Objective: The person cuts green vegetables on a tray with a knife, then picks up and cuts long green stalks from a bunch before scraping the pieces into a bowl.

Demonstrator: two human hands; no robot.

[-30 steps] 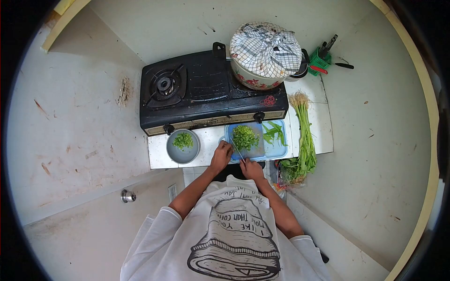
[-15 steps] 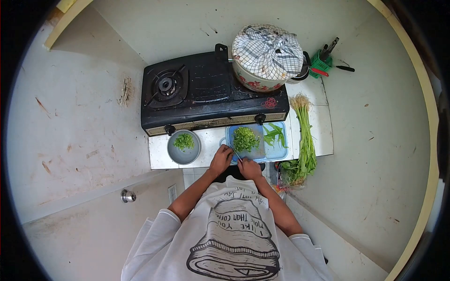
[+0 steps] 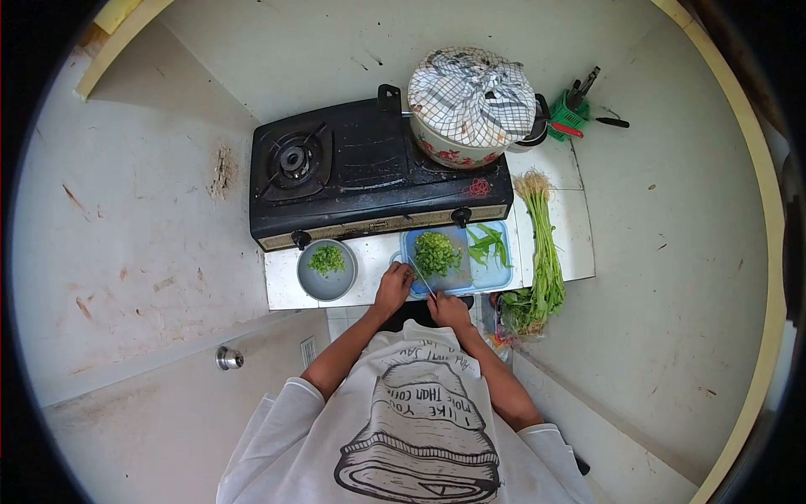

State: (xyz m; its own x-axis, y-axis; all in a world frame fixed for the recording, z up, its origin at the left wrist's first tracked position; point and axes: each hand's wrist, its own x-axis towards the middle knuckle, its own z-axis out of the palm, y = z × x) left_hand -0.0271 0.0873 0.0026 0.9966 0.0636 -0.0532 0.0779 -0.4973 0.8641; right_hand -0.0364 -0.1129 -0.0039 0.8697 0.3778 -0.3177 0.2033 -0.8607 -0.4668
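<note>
One knife [image 3: 422,276] was gripped in your right hand [image 3: 451,312], probably angled to keep its blade beside the chopped greens [image 3: 436,254] heaped on the blue board [image 3: 491,275], while your left hand [image 3: 393,288] lay nearby, its grasp impossible to tell.

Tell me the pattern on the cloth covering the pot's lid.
The cloth is white with a dark checked grid, seen in the head view.

Black stove [image 3: 361,172], floral pot [image 3: 457,154] on its right side, checked cloth [image 3: 470,97] gathered over the pot, red loops [image 3: 478,187] near the stove's front edge, green basket [image 3: 562,119] of utensils [image 3: 585,81], metal doorknob [image 3: 229,359]
</note>
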